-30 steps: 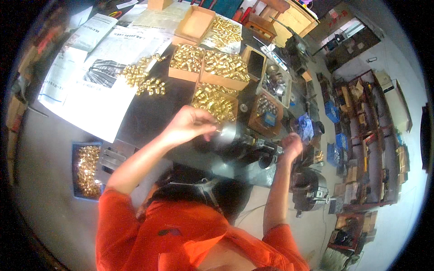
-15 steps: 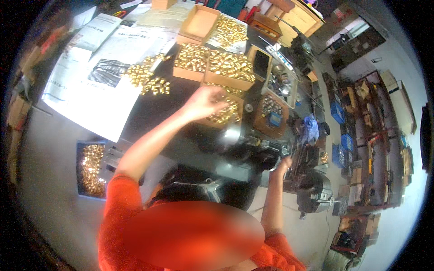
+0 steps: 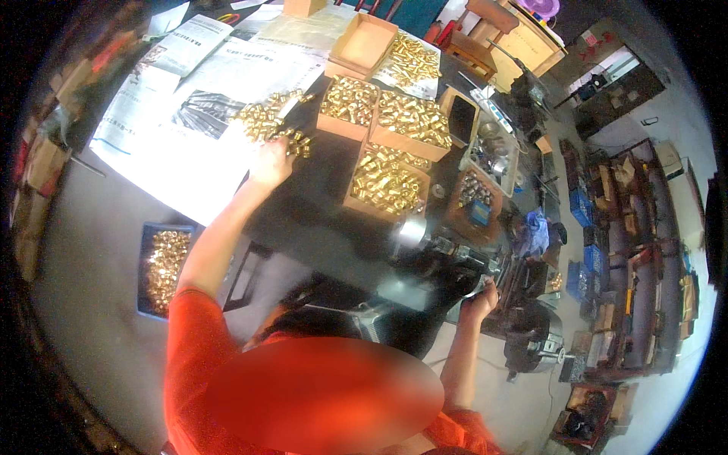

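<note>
My left hand (image 3: 271,161) is at the near edge of a loose pile of small brass fittings (image 3: 265,115) spread on newspaper and the dark table. Its fingers are curled together against the nearest pieces; what they pinch, if anything, is too small to make out. My right hand (image 3: 479,300) is closed round a handle at the right end of a small bench machine (image 3: 455,252). A shiny round chuck (image 3: 411,232) forms the machine's left end. Just behind it stands an open cardboard box (image 3: 369,206) holding brass fittings.
Two more cardboard boxes of brass parts (image 3: 347,102) (image 3: 413,121) stand farther back, near an empty box (image 3: 364,42). A tray of grey metal parts (image 3: 475,193) lies right of the chuck. Low at left is a blue bin (image 3: 144,277) of brass pieces. Shelves (image 3: 644,258) line the right wall.
My left hand has moved left from above the near box of fittings to the loose pile. My right hand stays at the machine's handle. The whole view has shifted slightly.
</note>
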### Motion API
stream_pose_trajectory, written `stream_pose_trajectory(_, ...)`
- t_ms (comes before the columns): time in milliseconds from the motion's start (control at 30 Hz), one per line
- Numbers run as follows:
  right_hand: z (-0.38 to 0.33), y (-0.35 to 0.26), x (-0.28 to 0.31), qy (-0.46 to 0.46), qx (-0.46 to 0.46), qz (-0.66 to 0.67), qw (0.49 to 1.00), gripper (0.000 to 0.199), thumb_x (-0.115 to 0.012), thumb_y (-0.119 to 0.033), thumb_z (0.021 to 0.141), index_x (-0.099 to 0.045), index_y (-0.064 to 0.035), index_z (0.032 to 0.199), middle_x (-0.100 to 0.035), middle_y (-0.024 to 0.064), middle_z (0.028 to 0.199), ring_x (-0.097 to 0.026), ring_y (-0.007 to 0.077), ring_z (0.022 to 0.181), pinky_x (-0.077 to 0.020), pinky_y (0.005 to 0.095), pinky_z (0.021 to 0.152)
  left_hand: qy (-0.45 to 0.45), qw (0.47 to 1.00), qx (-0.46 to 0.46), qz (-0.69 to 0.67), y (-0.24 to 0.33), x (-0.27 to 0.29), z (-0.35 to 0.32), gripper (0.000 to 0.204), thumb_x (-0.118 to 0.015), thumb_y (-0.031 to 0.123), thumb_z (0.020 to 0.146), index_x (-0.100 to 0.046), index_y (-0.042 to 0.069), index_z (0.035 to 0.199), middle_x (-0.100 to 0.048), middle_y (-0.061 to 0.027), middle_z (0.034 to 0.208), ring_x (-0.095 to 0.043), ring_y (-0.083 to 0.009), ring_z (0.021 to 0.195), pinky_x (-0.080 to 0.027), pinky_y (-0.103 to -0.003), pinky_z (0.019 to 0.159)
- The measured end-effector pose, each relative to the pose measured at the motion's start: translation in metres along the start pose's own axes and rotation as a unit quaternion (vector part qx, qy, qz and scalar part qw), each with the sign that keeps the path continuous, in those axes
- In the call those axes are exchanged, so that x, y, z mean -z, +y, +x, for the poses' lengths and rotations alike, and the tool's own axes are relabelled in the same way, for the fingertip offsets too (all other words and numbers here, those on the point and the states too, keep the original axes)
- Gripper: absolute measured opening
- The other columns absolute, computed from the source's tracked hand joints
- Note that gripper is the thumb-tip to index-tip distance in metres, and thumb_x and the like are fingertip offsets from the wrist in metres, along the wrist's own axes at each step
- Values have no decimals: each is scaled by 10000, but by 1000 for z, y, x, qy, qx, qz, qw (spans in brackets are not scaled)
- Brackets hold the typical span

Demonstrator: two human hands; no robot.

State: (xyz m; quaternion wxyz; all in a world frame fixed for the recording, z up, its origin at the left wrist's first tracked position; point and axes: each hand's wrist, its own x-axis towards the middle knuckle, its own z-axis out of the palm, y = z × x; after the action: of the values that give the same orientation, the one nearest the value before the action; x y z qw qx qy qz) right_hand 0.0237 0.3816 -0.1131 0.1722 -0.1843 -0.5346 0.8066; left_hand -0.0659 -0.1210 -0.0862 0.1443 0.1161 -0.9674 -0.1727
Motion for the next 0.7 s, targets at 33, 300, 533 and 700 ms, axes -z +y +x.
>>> stream_pose_trajectory(33, 1, 0, 7, -5, -4, -5, 1000, 141, -516, -124, 754, -563, -21, 838, -581, 56, 813, -568, 198, 751, -462, 314, 692, -7, 1000, 2, 7, 2, 3, -2, 225, -610, 202, 726, -561, 20, 849, -606, -197, 765, -604, -333, 765, -481, -420, 662)
stream_pose_trajectory(300, -13, -5, -18, 58, 36, 6, 998, 131, -508, -164, 788, -529, -74, 695, -416, -37, 570, -340, 54, 451, -240, 189, 391, 14, 998, -58, 23, 9, 20, -25, 171, -614, 148, 679, -551, 50, 803, -594, -189, 728, -595, -352, 692, -477, -446, 620)
stream_pose_trajectory(533, -19, -8, -18, 19, 33, 24, 999, 160, -477, -168, 823, -524, -37, 745, -398, -23, 589, -320, 60, 467, -239, 198, 406, -40, 992, -93, 81, -1, 25, -24, 119, -610, 154, 679, -565, 65, 743, -596, -158, 688, -596, -339, 677, -476, -443, 616)
stream_pose_trajectory(700, -18, -6, -12, 39, 34, 5, 999, 174, -478, -182, 819, -526, -38, 735, -397, -24, 587, -323, 65, 469, -246, 206, 410, -38, 997, -60, -38, -10, 28, -41, 163, -648, 206, 671, -575, 64, 707, -590, -140, 626, -593, -315, 641, -469, -417, 586)
